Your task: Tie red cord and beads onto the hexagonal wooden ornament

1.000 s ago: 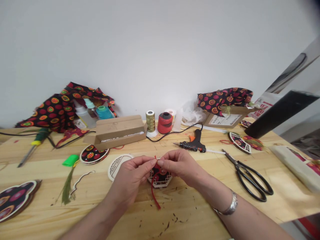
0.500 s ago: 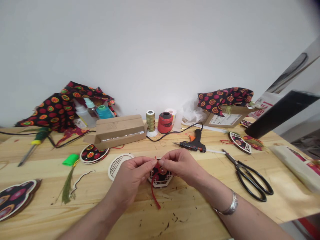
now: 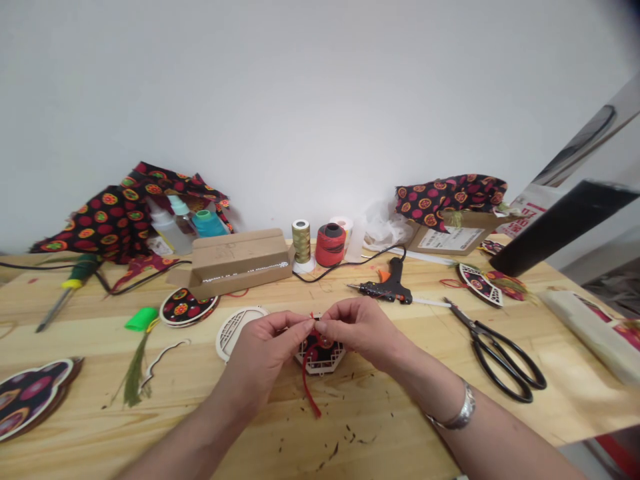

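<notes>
My left hand (image 3: 265,350) and my right hand (image 3: 357,330) meet at the middle of the wooden table (image 3: 200,427). Both pinch a red cord (image 3: 307,383) just above a small hexagonal wooden ornament (image 3: 320,357) with dark patterned fabric in it. The cord's loose end hangs down toward me over the table. The ornament lies flat, partly hidden by my fingers. A silver bracelet (image 3: 460,413) is on my right wrist.
Black scissors (image 3: 500,353) and a glue gun (image 3: 387,287) lie to the right. Thread spools (image 3: 330,245), a cardboard box (image 3: 235,261), glue bottles (image 3: 170,227) and patterned fabric (image 3: 115,217) stand at the back. A round lattice disc (image 3: 233,328), a green tassel (image 3: 137,347) and a screwdriver (image 3: 65,297) lie left.
Almost nothing has moved. My fingertips have shifted slightly on the red cord above the ornament.
</notes>
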`<state>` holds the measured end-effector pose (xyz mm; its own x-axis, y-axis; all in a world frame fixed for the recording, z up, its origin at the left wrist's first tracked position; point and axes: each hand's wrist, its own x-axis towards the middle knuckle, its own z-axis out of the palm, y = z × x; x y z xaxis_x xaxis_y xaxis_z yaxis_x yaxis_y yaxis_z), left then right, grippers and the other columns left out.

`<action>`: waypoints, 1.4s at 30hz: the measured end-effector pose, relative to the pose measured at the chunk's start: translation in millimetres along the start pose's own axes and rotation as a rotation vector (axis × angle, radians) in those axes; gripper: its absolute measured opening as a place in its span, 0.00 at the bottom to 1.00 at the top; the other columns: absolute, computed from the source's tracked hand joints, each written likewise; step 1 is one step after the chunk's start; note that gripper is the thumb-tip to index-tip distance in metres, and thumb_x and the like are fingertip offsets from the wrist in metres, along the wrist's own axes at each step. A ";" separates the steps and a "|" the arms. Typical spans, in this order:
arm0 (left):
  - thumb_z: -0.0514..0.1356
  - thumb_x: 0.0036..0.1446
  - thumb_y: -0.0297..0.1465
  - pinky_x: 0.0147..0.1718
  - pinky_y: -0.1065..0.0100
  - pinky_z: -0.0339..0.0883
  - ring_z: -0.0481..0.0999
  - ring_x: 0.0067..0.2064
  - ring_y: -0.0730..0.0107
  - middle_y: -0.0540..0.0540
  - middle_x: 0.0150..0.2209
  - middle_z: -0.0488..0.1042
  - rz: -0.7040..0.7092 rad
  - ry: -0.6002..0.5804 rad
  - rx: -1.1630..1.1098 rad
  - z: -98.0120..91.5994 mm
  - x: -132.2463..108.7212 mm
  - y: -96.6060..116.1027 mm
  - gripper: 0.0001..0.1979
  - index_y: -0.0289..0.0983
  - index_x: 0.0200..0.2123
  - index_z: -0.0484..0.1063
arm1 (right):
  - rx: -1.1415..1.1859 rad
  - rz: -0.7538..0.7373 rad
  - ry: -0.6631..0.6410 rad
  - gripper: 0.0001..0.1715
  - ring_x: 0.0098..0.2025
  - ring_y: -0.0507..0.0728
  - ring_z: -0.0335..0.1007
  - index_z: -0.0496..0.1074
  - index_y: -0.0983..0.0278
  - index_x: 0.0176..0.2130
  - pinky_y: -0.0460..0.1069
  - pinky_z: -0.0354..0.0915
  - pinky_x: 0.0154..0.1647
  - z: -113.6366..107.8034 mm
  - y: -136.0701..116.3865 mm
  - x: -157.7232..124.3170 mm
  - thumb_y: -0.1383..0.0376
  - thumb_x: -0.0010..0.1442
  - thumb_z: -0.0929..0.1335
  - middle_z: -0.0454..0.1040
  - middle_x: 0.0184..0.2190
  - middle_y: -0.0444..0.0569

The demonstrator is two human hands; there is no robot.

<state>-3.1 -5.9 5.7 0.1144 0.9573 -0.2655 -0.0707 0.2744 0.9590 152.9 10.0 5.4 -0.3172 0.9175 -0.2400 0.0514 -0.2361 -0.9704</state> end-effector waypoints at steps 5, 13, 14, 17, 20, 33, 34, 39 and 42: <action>0.61 0.47 0.31 0.27 0.73 0.60 0.69 0.26 0.71 0.52 0.22 0.74 0.132 0.022 0.214 -2.0 -1.1 1.2 0.05 0.38 0.24 0.76 | -0.022 0.002 0.010 0.11 0.20 0.47 0.58 0.71 0.69 0.23 0.44 0.54 0.21 0.9 -1.4 -0.2 0.62 0.45 0.70 0.68 0.18 0.44; 0.61 0.47 0.32 0.19 0.75 0.54 0.63 0.20 0.76 0.54 0.17 0.70 0.050 0.012 0.138 -0.4 -1.2 1.1 0.06 0.37 0.24 0.75 | -0.002 0.010 -0.004 0.10 0.18 0.46 0.56 0.72 0.69 0.23 0.43 0.53 0.19 -0.6 -2.2 -0.6 0.62 0.45 0.69 0.68 0.17 0.43; 0.61 0.47 0.33 0.18 0.75 0.53 0.62 0.19 0.77 0.55 0.16 0.69 0.035 0.008 0.104 -0.1 -1.2 0.9 0.06 0.37 0.24 0.75 | 0.008 0.012 -0.010 0.11 0.17 0.45 0.55 0.71 0.69 0.22 0.42 0.52 0.18 -0.7 -2.2 -0.5 0.62 0.45 0.69 0.68 0.17 0.42; 0.61 0.47 0.32 0.17 0.75 0.50 0.60 0.18 0.78 0.55 0.15 0.68 0.032 -0.007 0.043 0.5 -1.0 0.7 0.06 0.36 0.24 0.75 | 0.025 0.005 -0.017 0.11 0.18 0.45 0.56 0.71 0.69 0.23 0.42 0.53 0.18 -1.1 -1.4 -0.2 0.61 0.45 0.69 0.68 0.17 0.43; 0.61 0.47 0.32 0.17 0.75 0.49 0.59 0.18 0.79 0.55 0.15 0.68 0.050 -0.009 0.046 0.3 -0.6 0.9 0.06 0.37 0.23 0.75 | 0.009 -0.018 -0.012 0.12 0.19 0.46 0.59 0.72 0.69 0.24 0.43 0.55 0.20 -1.5 0.1 0.1 0.61 0.45 0.70 0.69 0.19 0.44; 0.62 0.46 0.32 0.19 0.75 0.52 0.62 0.20 0.76 0.53 0.17 0.69 0.071 0.015 0.106 -0.2 -1.6 0.9 0.06 0.37 0.21 0.75 | -0.143 -0.047 0.030 0.05 0.20 0.48 0.61 0.73 0.68 0.24 0.43 0.58 0.21 2.3 -2.9 0.0 0.67 0.44 0.68 0.70 0.19 0.44; 0.61 0.46 0.32 0.18 0.75 0.51 0.61 0.20 0.77 0.53 0.17 0.69 0.065 0.009 0.095 -0.1 -1.7 1.0 0.06 0.37 0.21 0.75 | -0.145 -0.047 0.031 0.05 0.20 0.48 0.61 0.72 0.68 0.24 0.43 0.57 0.21 2.2 -3.1 -0.1 0.67 0.44 0.68 0.70 0.18 0.44; 0.62 0.45 0.31 0.15 0.76 0.48 0.57 0.17 0.79 0.55 0.13 0.66 0.031 0.007 0.011 1.3 -1.6 2.7 0.05 0.36 0.22 0.76 | -0.145 -0.062 0.043 0.06 0.20 0.48 0.61 0.73 0.68 0.24 0.43 0.57 0.21 0.5 -2.4 0.1 0.66 0.45 0.68 0.70 0.18 0.44; 0.63 0.44 0.31 0.15 0.76 0.49 0.57 0.16 0.79 0.55 0.13 0.66 0.013 0.024 -0.027 2.1 -1.2 3.2 0.05 0.36 0.22 0.76 | -0.131 -0.067 0.049 0.07 0.20 0.48 0.62 0.72 0.68 0.25 0.43 0.57 0.20 -0.7 -1.5 0.7 0.65 0.46 0.68 0.70 0.18 0.44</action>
<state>-1.3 -6.4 9.4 0.0897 0.9627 -0.2552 -0.0993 0.2636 0.9595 153.2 11.2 6.7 -0.2775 0.9451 -0.1725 0.1558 -0.1329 -0.9788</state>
